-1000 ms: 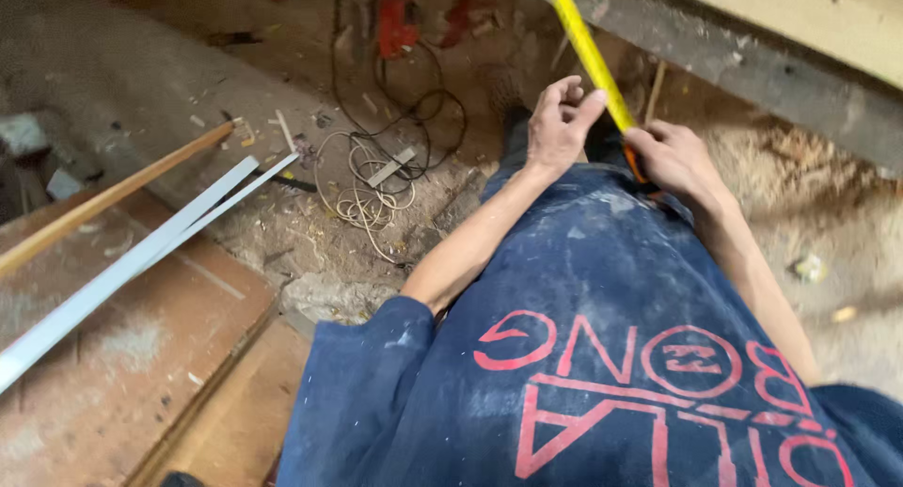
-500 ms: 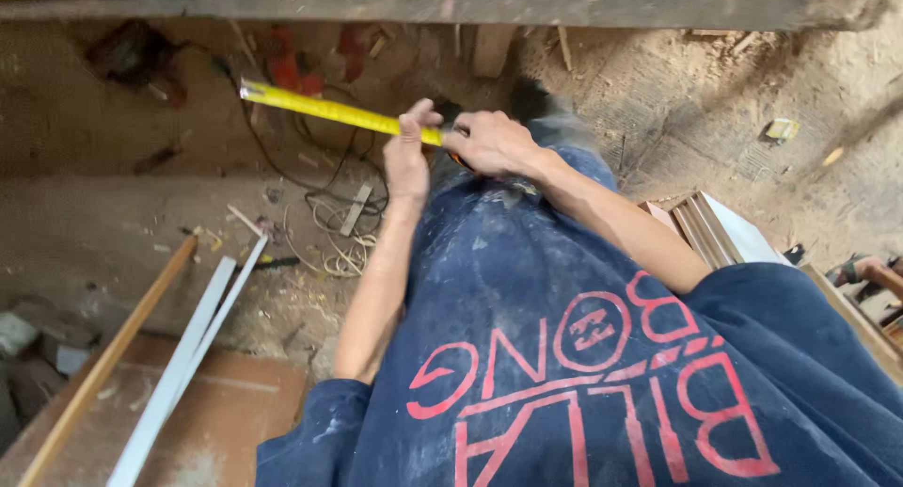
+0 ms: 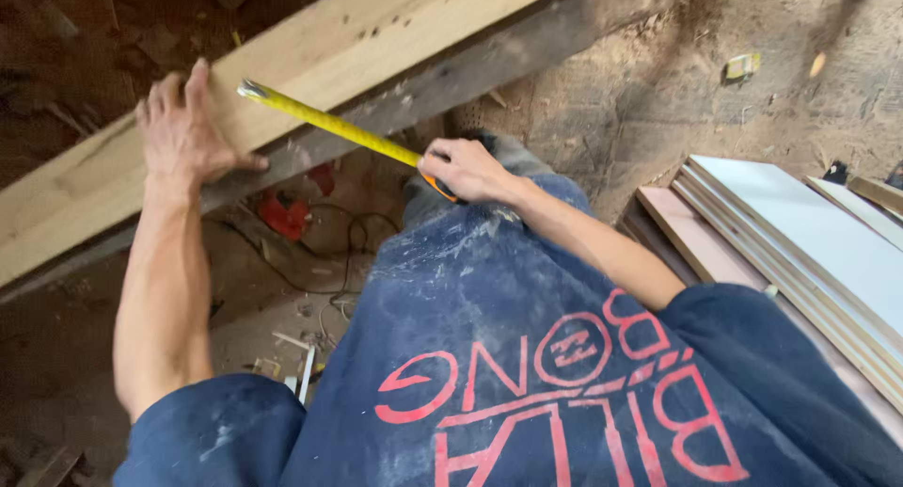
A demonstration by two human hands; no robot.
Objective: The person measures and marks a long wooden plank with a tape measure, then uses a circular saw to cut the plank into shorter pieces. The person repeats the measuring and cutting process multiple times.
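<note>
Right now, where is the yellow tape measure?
In the head view the yellow tape measure stretches across the upper middle, from the right hand up to the pale wooden beam, its tip ending beside the left hand.

A single head-worn camera looks steeply down the person's own chest and arms, close above a pale wooden beam (image 3: 282,82) and the dusty floor (image 3: 752,120) beyond.
</note>
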